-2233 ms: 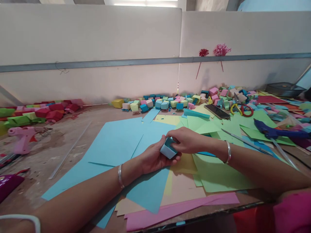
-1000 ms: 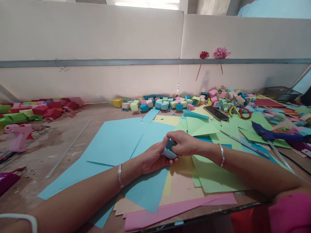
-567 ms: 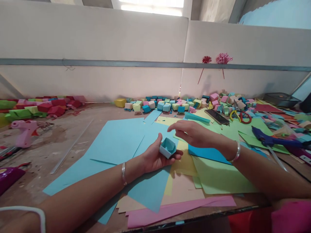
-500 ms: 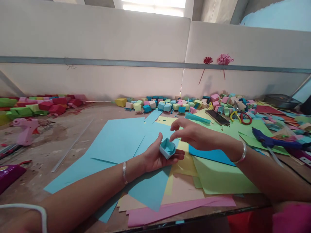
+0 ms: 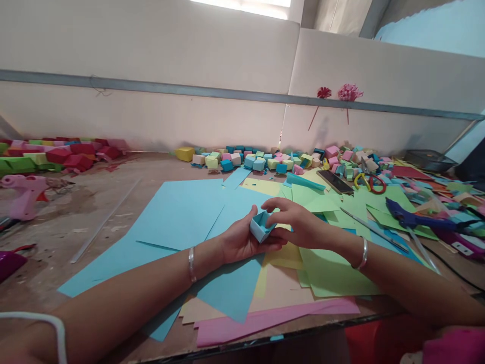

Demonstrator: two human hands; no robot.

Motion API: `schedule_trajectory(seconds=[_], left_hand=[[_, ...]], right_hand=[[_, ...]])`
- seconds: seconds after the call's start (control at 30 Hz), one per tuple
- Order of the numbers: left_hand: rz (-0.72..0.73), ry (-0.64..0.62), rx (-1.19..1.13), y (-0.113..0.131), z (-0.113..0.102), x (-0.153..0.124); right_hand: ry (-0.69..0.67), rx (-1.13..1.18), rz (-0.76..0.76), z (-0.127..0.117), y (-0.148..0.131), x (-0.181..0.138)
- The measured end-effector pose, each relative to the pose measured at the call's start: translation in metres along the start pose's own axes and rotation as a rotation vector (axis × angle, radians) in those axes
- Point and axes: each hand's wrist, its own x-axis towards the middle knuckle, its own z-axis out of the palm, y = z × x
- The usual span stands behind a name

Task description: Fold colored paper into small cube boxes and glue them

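Note:
A small light-blue folded paper box, its open side facing up, rests in my left hand, with the thumb along its far left edge and the fingers beneath. My right hand reaches over from the right, its fingers curled at the box's right side and rim. Some of those fingertips are hidden behind or inside the box. Under both hands lie light-blue paper sheets, and light-green sheets spread below my right wrist.
Many small paper boxes line the wall, with more piled at left. Scissors, a phone and a blue glue gun lie at right. A pink glue gun stands at left; pink paper lines the front edge.
My right hand has come down from above the box and now touches its right side. The view has shifted slightly, and a thin metal tool shows by my right forearm.

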Motion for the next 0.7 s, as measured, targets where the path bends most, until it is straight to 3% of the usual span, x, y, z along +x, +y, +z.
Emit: schedule_trajectory(seconds=[0.2, 0.33, 0.47, 0.57, 0.7], left_hand=[[0.045, 0.030, -0.040, -0.002, -0.003, 0.002], [0.018, 0.064, 0.015, -0.001, 0.001, 0.000], [-0.025, 0.005, 0.155, -0.001, 0.004, -0.005], [-0.030, -0.014, 0.223, -0.003, 0.002, -0.006], [-0.027, -0.015, 0.228, -0.005, -0.002, -0.004]], right_hand=[[0.007, 0.142, 0.098, -0.001, -0.010, -0.002], [0.168, 0.125, 0.175, -0.015, -0.002, 0.006], [0.342, 0.069, 0.292, -0.037, 0.038, 0.035], [0.278, -0.127, 0.500, -0.038, 0.077, 0.061], [0.242, -0.216, 0.591, -0.016, 0.117, 0.087]])
